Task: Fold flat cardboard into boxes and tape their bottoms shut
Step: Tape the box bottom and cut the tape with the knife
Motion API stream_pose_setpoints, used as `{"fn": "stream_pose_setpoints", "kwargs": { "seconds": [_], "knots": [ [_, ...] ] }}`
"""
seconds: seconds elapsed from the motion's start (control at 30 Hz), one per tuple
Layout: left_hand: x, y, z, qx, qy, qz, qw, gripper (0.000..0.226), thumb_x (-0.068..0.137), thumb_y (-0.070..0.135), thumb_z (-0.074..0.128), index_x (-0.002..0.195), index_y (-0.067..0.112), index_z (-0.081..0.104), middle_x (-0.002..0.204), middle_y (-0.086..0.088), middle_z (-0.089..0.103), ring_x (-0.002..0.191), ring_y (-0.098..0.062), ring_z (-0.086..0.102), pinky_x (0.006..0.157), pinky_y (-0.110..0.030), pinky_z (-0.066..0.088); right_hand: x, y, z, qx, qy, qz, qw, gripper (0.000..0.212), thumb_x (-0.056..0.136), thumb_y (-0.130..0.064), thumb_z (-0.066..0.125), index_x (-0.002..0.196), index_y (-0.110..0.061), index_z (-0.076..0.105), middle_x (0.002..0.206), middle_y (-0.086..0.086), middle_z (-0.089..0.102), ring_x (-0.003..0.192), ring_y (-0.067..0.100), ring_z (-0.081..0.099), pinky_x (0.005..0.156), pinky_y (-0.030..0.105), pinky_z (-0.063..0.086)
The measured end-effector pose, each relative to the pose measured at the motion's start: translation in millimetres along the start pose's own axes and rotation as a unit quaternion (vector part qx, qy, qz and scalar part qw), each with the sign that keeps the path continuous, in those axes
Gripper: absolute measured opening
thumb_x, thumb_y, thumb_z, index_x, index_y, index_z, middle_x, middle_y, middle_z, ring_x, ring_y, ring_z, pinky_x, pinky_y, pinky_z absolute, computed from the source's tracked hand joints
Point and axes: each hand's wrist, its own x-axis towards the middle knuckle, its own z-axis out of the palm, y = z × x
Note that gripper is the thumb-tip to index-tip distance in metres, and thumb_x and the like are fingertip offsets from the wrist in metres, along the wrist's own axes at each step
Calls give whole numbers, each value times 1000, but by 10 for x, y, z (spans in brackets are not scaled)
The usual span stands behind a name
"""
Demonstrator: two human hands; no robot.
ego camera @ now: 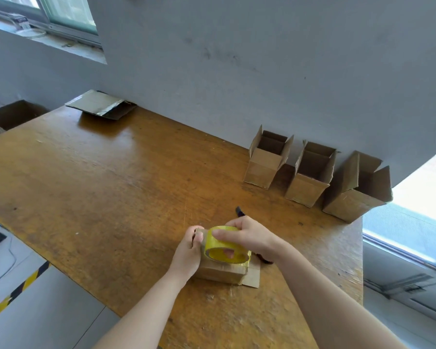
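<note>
The right hand [247,239] grasps a glossy yellow tape roll [210,244]; the left hand [189,248] grips the matte brown cardboard box [219,272].

Tape roll [227,245] atop box [222,272]

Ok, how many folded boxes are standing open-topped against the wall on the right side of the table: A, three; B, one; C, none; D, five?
A: three open boxes stand in a row against the wall, apart from the box being taped, which the left hand grips while the right hand holds the tape roll on it.
</note>
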Motion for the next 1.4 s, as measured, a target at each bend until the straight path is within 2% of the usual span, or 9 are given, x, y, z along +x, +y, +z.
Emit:
{"fn": "stream_pose_setpoints", "kwargs": {
  "seconds": [0.07,0.13,0.2,0.3,0.43,0.57,0.9,1.27,1.4],
  "knots": [
    [10,-19,-1,10,12,4,1000,31,102,42,31,119,26,51,103,10,61,100,-13,58,70,-25,43,-36,86,-103,26,-32,4,999,48,75,-53,75,86,-6,72,81,10,69,77,20,64,77,39,52],
    [16,-31,-14,27,14,15,999,32,101,43,31,118,25,52,103,10,62,96,-9,58,68,-24,42,-28,124,-135,-8,-7,-13,1000,45,73,-56,76,82,-11,74,83,9,71,80,21,66,80,42,53],
    [12,-32,-17,44,14,28,999,34,101,44,30,118,24,52,102,9,61,93,-5,58,68,-24,42,-24,150,-173,-40,24,-30,998,47,72,-57,75,79,-11,73,85,10,72,78,22,67,73,42,55],
    [17,-21,-8,77,28,28,996,34,103,39,27,123,23,50,108,5,58,96,-10,55,72,-26,41,-68,228,-298,-113,69,-21,991,47,72,-59,72,71,-13,71,71,4,67,63,16,63,48,28,47],
    [33,-15,42,94,48,15,994,35,103,37,25,126,24,49,113,4,55,104,-13,53,78,-28,43,-80,341,-334,-241,132,-13,961,49,72,-62,65,57,-15,63,53,-2,47,51,12,46,44,28,34],
    [26,-40,83,85,86,11,993,30,103,37,27,119,28,51,110,5,56,101,-14,52,77,-31,42,-112,505,-328,-314,162,10,936,48,75,-62,59,53,-20,51,53,-3,40,50,15,39,41,27,28],
    [7,-78,83,59,98,12,993,34,102,39,29,124,27,53,114,5,55,105,-16,52,86,-36,45,-47,699,-338,-365,195,9,911,60,80,-75,49,56,-20,50,52,-7,45,49,12,44,42,27,32],
    [-12,-69,86,58,97,0,994,37,102,42,30,128,26,50,117,6,52,110,-16,49,86,-31,41,72,902,-323,-326,165,54,929,58,79,-77,49,55,-24,50,52,-9,45,48,9,44,41,24,27],
    [-19,-44,70,45,70,-14,996,43,89,58,49,124,33,47,113,13,53,105,-13,53,78,-26,45,107,906,-321,-316,159,72,933,57,77,-78,51,57,-25,53,55,-9,48,51,9,47,42,24,30]
  ]
}}
